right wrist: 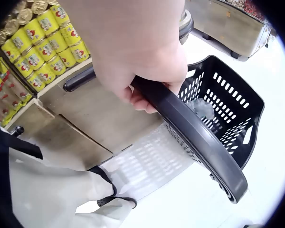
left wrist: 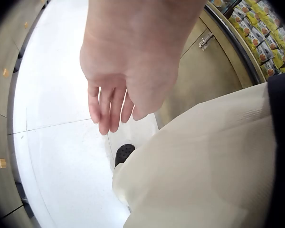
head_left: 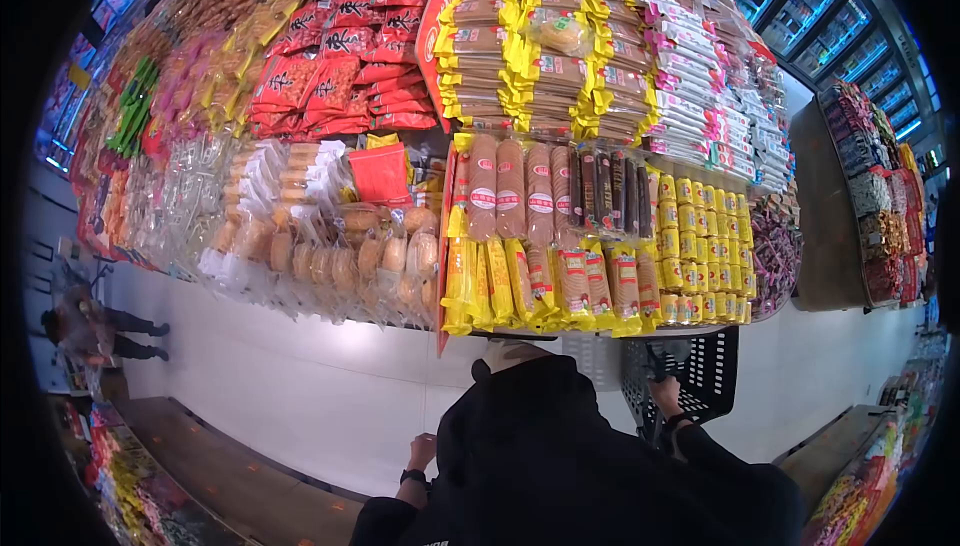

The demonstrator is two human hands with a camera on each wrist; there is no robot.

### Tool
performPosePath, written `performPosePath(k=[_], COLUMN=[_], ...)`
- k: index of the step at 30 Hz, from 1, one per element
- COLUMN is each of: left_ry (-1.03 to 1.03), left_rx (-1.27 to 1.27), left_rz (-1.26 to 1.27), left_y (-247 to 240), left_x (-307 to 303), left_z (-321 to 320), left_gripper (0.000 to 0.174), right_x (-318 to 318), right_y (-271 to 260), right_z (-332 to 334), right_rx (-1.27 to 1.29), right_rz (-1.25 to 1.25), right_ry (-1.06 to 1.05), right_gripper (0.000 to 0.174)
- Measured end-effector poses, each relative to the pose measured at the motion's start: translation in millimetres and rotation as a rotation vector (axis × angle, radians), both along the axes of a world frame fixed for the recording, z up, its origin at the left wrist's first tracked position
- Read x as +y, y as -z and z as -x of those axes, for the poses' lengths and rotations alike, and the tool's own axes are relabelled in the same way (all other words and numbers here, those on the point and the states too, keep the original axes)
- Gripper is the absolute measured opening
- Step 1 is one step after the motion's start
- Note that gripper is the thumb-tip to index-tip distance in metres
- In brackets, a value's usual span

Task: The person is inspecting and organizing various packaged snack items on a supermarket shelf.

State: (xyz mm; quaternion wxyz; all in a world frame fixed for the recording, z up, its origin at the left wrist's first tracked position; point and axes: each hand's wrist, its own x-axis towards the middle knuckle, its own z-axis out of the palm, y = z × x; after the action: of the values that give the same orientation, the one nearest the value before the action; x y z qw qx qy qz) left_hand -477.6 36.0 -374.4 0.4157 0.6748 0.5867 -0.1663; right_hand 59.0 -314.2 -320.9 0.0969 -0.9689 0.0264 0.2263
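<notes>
In the right wrist view my right hand (right wrist: 137, 61) curls its fingers round the black handle (right wrist: 194, 133) of a black basket (right wrist: 232, 95). A small clear plastic item (right wrist: 201, 109) lies inside the basket. The head view has the right hand (head_left: 665, 396) at the basket's handle, just below the display. My left hand (left wrist: 128, 71) hangs beside the body in the left wrist view, fingers loose and slightly bent, holding nothing. It is above the white floor (left wrist: 61, 166), left of pale trousers (left wrist: 204, 161); the head view places the left hand (head_left: 423, 449) well away from the snacks.
A display ahead holds red packets (head_left: 345, 41), yellow-wrapped packs (head_left: 560, 56), yellow cans (head_left: 700, 246) and wrapped round cakes (head_left: 330, 261). Another stocked stand (head_left: 875, 206) is at the right. A person (head_left: 95, 326) is at the far left. Fridges (head_left: 820, 21) line the back right.
</notes>
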Motion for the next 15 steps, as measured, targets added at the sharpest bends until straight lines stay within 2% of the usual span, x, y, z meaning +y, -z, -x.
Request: performPosePath(k=[3, 4, 5, 7, 9, 10, 13, 15], left_ry=[-0.024, -0.021, -0.020, -0.035, 0.078, 0.073, 0.022, 0.093], left_rx=[-0.049, -0.086, -0.120, -0.139, -0.204, -0.275, -0.399, -0.439], left_rz=[0.041, 0.004, -0.029, -0.051, -0.178, -0.144, -0.047, -0.110], left_y=[-25, -27, -26, 0, -5, -7, -24, -18], left_x=[44, 62, 77, 116, 151, 167, 208, 229], left_z=[-34, -49, -56, -73, -100, -111, -147, -151], left_gripper=[0.029, 0.028, 0.026, 0.025, 0.024, 0.023, 0.021, 0.021], right_x=[-6, 11, 60, 68, 87, 94, 114, 123], right_y=[45, 33, -42, -30, -35, -38, -45, -45], right_z=[7, 11, 22, 31, 35, 41, 55, 67], right_rx=[-0.048, 0.029, 0.196, 0.054, 0.259, 0.365, 0.360, 0.342], right_rz=[-0.047, -0.061, -0.194, -0.172, -0.328, -0.399, -0.387, -0.353], right_ry=[-0.102, -0.038, 0.032, -0.106, 0.062, 0.146, 0.049, 0.010], right_gripper=[0.035, 0.034, 0.036, 0.038, 0.035, 0.034, 0.034, 0.032])
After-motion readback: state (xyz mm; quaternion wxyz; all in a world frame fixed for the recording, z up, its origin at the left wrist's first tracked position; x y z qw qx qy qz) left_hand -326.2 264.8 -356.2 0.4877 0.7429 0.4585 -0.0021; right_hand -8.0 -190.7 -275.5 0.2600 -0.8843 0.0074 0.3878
